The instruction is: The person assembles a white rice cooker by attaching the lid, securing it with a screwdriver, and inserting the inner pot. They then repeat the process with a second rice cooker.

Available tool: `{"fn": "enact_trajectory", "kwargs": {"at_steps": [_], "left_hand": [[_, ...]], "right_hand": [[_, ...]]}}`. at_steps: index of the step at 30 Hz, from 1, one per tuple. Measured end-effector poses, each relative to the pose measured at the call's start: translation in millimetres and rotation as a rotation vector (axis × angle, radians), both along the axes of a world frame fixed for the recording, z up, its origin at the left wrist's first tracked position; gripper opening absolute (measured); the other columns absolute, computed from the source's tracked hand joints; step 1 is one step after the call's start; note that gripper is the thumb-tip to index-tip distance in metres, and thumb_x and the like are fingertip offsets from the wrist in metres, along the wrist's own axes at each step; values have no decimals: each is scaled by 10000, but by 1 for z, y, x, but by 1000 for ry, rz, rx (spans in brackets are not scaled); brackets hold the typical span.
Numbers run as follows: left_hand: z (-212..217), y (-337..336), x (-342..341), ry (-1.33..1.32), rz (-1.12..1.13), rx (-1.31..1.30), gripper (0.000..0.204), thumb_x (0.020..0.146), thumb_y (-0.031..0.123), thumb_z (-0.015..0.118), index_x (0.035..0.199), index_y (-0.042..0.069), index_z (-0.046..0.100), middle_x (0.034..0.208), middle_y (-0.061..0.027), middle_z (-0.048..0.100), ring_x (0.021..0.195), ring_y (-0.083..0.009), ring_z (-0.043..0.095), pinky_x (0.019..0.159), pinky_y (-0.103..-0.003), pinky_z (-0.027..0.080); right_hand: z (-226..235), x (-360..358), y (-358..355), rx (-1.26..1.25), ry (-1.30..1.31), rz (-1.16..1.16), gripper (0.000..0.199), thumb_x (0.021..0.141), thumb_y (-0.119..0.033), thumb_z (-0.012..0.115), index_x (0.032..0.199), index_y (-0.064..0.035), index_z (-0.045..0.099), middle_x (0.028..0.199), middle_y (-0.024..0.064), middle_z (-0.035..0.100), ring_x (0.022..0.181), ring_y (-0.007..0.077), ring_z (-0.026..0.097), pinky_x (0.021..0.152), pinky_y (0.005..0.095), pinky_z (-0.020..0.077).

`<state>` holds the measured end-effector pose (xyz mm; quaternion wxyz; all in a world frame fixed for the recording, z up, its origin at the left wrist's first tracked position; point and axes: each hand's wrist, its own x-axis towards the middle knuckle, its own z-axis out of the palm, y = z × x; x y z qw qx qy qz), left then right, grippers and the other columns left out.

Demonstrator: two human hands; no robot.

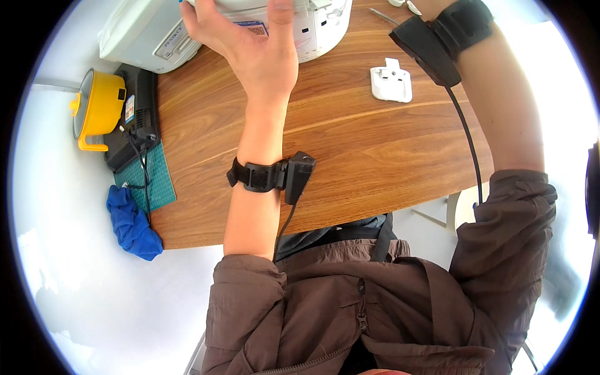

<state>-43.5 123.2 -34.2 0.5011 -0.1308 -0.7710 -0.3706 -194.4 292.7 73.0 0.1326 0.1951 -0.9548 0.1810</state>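
My left hand reaches to the upper edge over a white rounded appliance. Its thumb and visible fingers are spread apart against the casing, and some fingertips pass out of the picture. Only a sliver of my right hand shows at the top right. Its fingers are cut off by the frame and hidden behind the black wrist device. A thin metal shaft pokes out beside that device; I cannot tell whether the hand holds it. Below it lies a small white plastic piece with a tab and holes.
Left of the appliance stands a pale box-shaped appliance. A yellow pot sits by a black device with cables on a green mat. A blue cloth hangs at the corner of the wooden table. Small white pieces lie at the top.
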Motion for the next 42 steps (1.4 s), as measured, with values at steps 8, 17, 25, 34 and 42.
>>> {"fn": "enact_trajectory", "kwargs": {"at_steps": [8,17,25,34,42], "left_hand": [[5,-8,9,-6,32,-4,790,1004,428,667,1543,-26,312,1555,-256,272,1462,-395,253,1216,-513,193],[32,-31,-18,85,-80,-90,532,1049,284,579,1462,-17,432,1497,-226,406,1414,-359,363,1197,-468,254],[37,-52,-37,88,-241,-211,378,1063,247,514,1313,-18,617,1407,-212,559,1326,-350,491,1143,-444,348],[38,-48,-37,119,-203,-194,334,1033,154,484,1263,-19,653,1354,-211,584,1271,-324,526,1110,-407,384],[66,-35,-44,316,-392,-388,296,1021,155,528,1192,-16,699,1174,-196,696,1116,-324,631,1037,-386,441]], "right_hand": [[-44,-59,1,73,370,140,294,988,-201,525,1112,-28,729,1121,231,722,1066,350,704,902,427,563],[-37,43,9,-1165,-92,298,512,1059,-293,543,1468,12,516,1438,192,580,1326,276,533,1115,362,408],[-69,84,7,-1132,124,364,721,1010,-430,629,1551,-12,399,1573,229,422,1471,355,366,1199,457,308],[-59,128,29,-587,308,510,786,871,-417,818,1516,-103,498,1673,284,195,1537,453,236,1226,547,255],[-52,113,47,-496,186,534,750,843,-283,848,1500,-111,530,1666,254,263,1552,400,247,1242,499,261]]}}
